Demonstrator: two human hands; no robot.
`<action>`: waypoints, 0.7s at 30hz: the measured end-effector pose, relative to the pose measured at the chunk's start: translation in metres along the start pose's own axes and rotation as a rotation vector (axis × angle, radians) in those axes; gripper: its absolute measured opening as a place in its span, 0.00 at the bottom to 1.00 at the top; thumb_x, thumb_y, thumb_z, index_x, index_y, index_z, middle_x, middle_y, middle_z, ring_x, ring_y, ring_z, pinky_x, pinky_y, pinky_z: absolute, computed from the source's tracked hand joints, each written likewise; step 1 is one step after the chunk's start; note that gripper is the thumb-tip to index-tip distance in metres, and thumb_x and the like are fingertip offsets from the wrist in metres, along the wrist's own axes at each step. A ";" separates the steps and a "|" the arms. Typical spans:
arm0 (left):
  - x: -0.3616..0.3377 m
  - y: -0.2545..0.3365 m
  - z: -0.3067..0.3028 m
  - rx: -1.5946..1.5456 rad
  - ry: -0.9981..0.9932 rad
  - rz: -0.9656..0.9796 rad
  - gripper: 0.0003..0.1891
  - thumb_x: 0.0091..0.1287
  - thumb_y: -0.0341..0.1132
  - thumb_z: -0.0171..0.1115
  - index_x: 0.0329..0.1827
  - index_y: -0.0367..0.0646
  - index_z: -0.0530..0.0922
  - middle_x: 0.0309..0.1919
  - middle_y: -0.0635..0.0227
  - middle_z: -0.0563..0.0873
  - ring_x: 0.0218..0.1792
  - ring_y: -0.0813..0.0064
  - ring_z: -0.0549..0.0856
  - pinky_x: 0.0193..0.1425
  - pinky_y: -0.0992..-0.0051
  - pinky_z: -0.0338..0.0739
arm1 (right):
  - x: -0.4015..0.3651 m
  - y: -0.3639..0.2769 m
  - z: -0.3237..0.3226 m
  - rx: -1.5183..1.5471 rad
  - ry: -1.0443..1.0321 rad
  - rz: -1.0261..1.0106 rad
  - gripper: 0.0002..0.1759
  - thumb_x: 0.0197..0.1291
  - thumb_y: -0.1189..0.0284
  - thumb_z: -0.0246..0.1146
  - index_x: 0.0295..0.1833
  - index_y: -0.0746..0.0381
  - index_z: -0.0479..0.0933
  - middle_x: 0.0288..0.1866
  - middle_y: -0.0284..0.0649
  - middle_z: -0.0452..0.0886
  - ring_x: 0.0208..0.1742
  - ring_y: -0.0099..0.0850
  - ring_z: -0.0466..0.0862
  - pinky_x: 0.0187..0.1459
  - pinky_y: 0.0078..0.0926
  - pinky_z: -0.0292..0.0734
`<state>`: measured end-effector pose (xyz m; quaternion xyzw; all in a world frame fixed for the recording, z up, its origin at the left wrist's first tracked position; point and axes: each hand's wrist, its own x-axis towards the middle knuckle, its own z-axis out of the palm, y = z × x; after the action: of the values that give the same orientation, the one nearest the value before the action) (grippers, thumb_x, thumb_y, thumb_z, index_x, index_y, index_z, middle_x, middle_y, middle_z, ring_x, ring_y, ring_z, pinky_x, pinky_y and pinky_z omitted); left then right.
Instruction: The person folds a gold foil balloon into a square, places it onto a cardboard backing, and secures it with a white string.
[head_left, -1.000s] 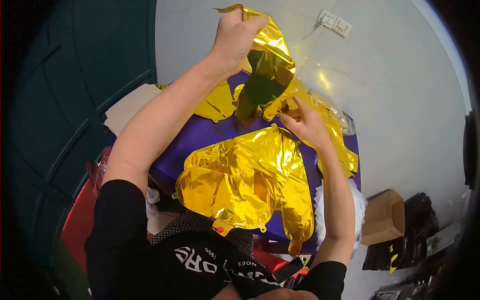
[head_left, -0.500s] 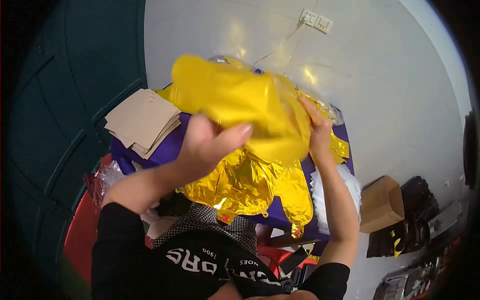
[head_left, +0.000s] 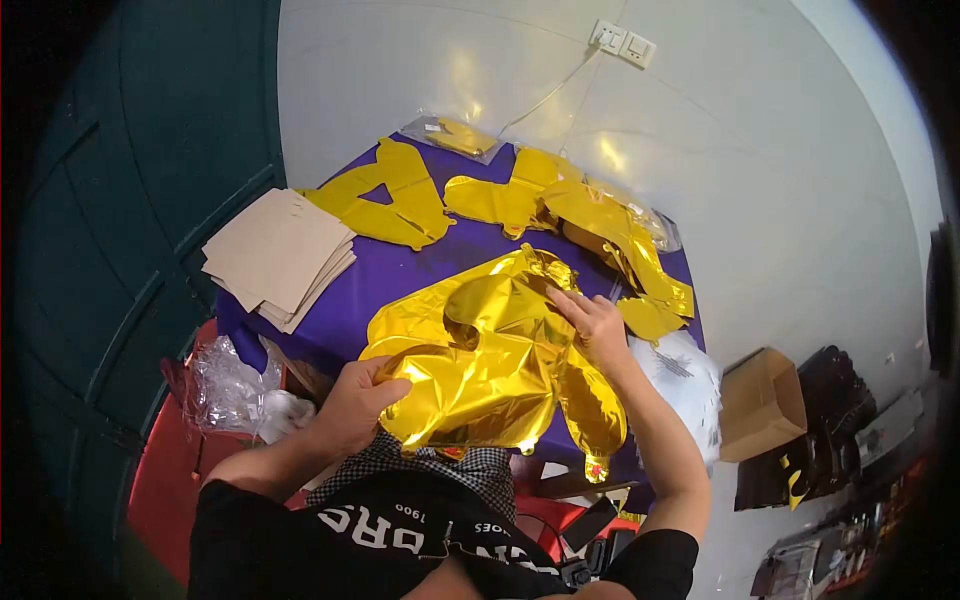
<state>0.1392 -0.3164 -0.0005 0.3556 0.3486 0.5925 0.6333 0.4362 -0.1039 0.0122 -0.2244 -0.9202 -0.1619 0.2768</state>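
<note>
A flat gold foil balloon (head_left: 490,385) with a rounded cutout lies over other gold foil at the near edge of the purple-covered table. My left hand (head_left: 358,402) grips its left edge, thumb on top and fingers underneath. At the upper right of the same balloon is my right hand (head_left: 598,330), its fingers closed on the foil edge; the fingertips are partly hidden. Beneath, another gold foil balloon (head_left: 598,415) shows at the right, with a red-marked tab at its lower end.
Cardboard sheets (head_left: 278,250) are stacked at the table's left. An A-shaped gold balloon (head_left: 408,180) and further gold balloons (head_left: 510,195) lie along the back. White sheets (head_left: 680,385) sit at the right, near an open cardboard box (head_left: 765,405). Clear plastic wrapping (head_left: 235,385) lies at the left.
The gold balloon came down from above the table onto the foil at the near edge. Both hands moved down with it, and its shiny side now faces up.
</note>
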 end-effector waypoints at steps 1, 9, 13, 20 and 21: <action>-0.001 0.000 -0.003 0.024 -0.014 -0.017 0.20 0.68 0.26 0.55 0.63 0.29 0.74 0.53 0.61 0.85 0.51 0.75 0.86 0.58 0.75 0.79 | -0.003 0.001 0.003 0.008 -0.006 0.001 0.30 0.49 0.75 0.69 0.62 0.56 0.79 0.49 0.39 0.86 0.33 0.37 0.82 0.36 0.32 0.75; -0.009 0.018 -0.010 0.230 -0.107 -0.242 0.21 0.70 0.29 0.54 0.64 0.29 0.72 0.43 0.60 0.87 0.34 0.76 0.88 0.31 0.78 0.85 | -0.015 0.004 0.012 0.021 -0.021 0.001 0.29 0.45 0.80 0.68 0.59 0.57 0.79 0.48 0.38 0.86 0.36 0.35 0.84 0.35 0.33 0.73; -0.005 0.025 -0.008 0.321 -0.123 -0.277 0.20 0.70 0.30 0.54 0.63 0.30 0.72 0.40 0.60 0.87 0.29 0.76 0.88 0.22 0.80 0.83 | -0.009 0.008 0.019 0.014 -0.017 0.020 0.29 0.46 0.80 0.68 0.59 0.57 0.79 0.48 0.38 0.86 0.36 0.34 0.84 0.36 0.32 0.73; 0.013 0.035 -0.002 0.357 -0.114 -0.301 0.19 0.70 0.31 0.54 0.60 0.29 0.73 0.32 0.58 0.87 0.20 0.74 0.86 0.16 0.83 0.79 | -0.005 0.017 0.029 -0.053 -0.145 0.118 0.31 0.46 0.79 0.67 0.62 0.57 0.78 0.48 0.41 0.86 0.38 0.37 0.83 0.41 0.33 0.74; 0.016 0.036 -0.003 0.356 -0.114 -0.318 0.19 0.70 0.31 0.54 0.59 0.29 0.73 0.32 0.58 0.87 0.19 0.74 0.86 0.15 0.83 0.78 | -0.006 0.015 0.027 -0.060 -0.198 0.149 0.32 0.46 0.79 0.67 0.62 0.57 0.77 0.49 0.41 0.86 0.38 0.38 0.83 0.42 0.34 0.74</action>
<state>0.1191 -0.2991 0.0283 0.4350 0.4628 0.3935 0.6647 0.4361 -0.0818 -0.0102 -0.3153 -0.9185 -0.1456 0.1891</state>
